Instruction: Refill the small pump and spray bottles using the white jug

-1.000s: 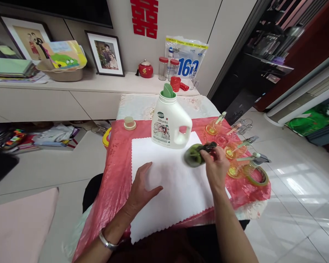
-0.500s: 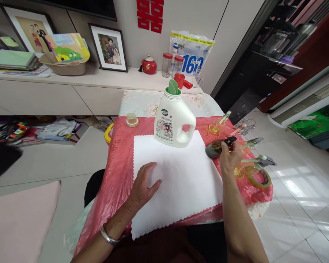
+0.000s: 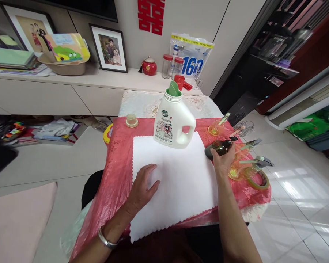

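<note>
My right hand [image 3: 224, 162] is closed around the body of a dark pump bottle [image 3: 223, 147] with a black pump top, thumb on the near side. The bottle leans at the right edge of a white scalloped cloth [image 3: 178, 182]. Fingers apart and holding nothing, my left hand [image 3: 143, 188] rests over the left part of that cloth. Beyond both hands stands a white detergent jug [image 3: 175, 120], upright on the cloth's far edge, with a green spout in its uncapped neck. A pale translucent cap [image 3: 131, 120] sits to the jug's left.
Several clear bottles with yellow liquid, such as one at the back [image 3: 214, 128], stand right of my right hand. A tape roll [image 3: 259, 179] lies by the table's right edge. Red plastic [image 3: 115, 153] covers the table. Behind it, a ledge [image 3: 109, 78] holds jars and frames.
My right hand has shifted from the pump bottle's top down onto its body, and the black pump now shows above the fingers. The left hand has stayed nearly still.
</note>
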